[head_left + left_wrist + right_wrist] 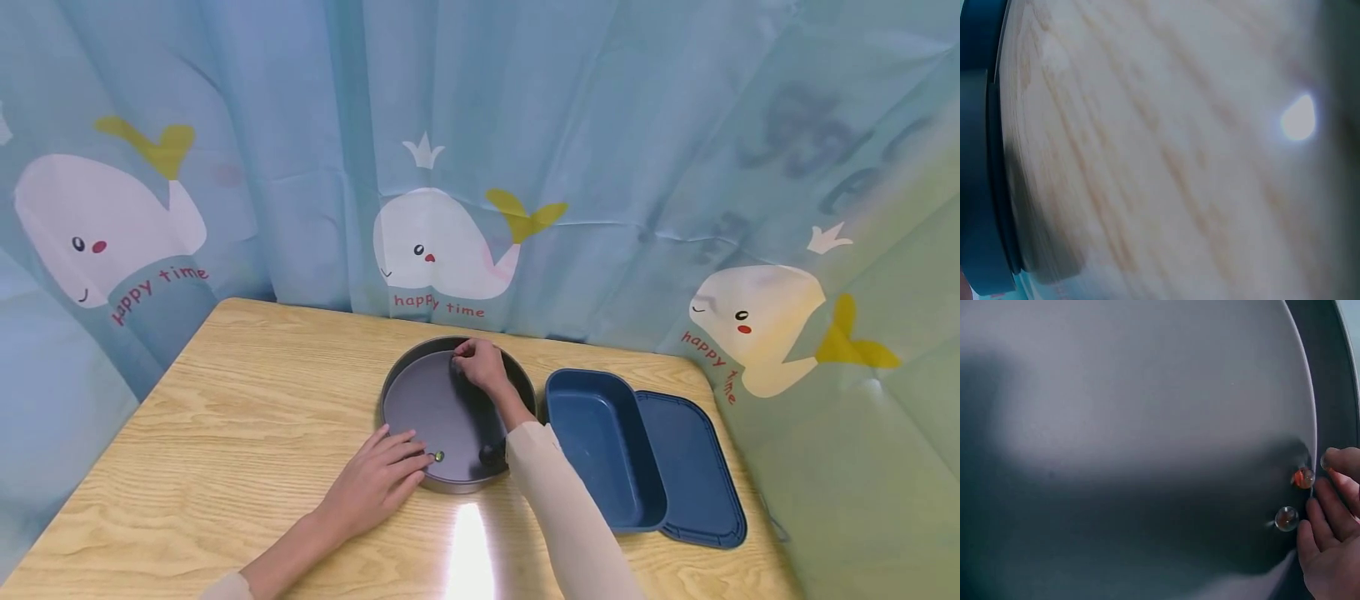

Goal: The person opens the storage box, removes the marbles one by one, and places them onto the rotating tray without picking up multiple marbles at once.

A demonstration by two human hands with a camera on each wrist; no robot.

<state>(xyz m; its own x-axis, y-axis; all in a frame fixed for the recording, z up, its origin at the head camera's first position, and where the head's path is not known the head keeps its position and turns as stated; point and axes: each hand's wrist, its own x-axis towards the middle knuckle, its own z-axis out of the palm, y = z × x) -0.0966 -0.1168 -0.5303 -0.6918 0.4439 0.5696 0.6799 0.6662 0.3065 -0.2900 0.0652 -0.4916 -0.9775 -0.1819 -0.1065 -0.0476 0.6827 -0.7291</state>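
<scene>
A round dark grey pan (pixel 427 400) sits on the wooden table. My right hand (pixel 482 363) reaches inside its far wall; in the right wrist view, thumb and finger pinch a clear glass marble (pixel 1326 460). Close by the fingers, an orange-swirled marble (pixel 1304 478) and another clear marble (pixel 1287 519) lie on the pan floor. With fingers spread and nearly straight, my left hand (pixel 382 479) rests at the pan's near left rim. A green marble (pixel 438 456) lies inside by its fingertips. The left wrist view shows blurred tabletop.
Right of the pan stands an open blue plastic box (pixel 600 425), with its blue lid (pixel 697 475) lying flat alongside. Behind the wooden table (pixel 300 367) hangs a blue curtain (pixel 300 167) printed with whales.
</scene>
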